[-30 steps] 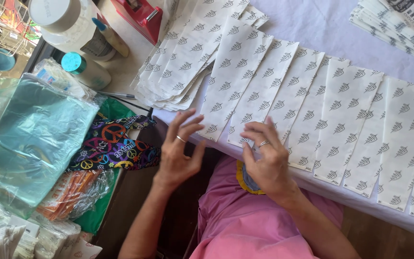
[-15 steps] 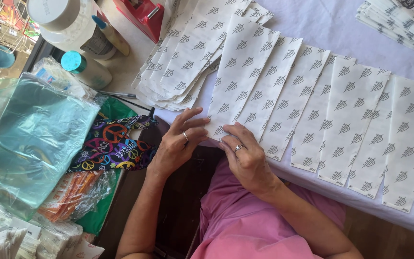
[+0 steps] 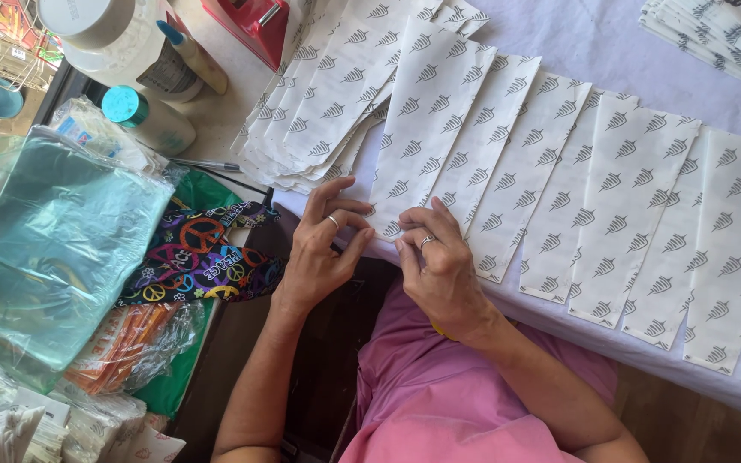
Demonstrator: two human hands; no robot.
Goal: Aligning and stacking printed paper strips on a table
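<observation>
At the near edge of the bench point(image 3: 576, 330), left hand point(image 3: 319, 257) and right hand point(image 3: 439, 274) meet on the bottom end of one white patterned paper bag point(image 3: 426, 120), fingers pinched together on its edge. More such bags lie fanned in a row to the right; a loose stack point(image 3: 319, 111) sits just left.

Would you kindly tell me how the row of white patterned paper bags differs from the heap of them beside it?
The row of white patterned paper bags lies fanned out side by side, each overlapping the next; the heap of white patterned paper bags is loosely stacked. Both hands, the left hand and the right hand, touch the row's end bag; the heap lies untouched. Both share the same dark leaf-like print.
</observation>
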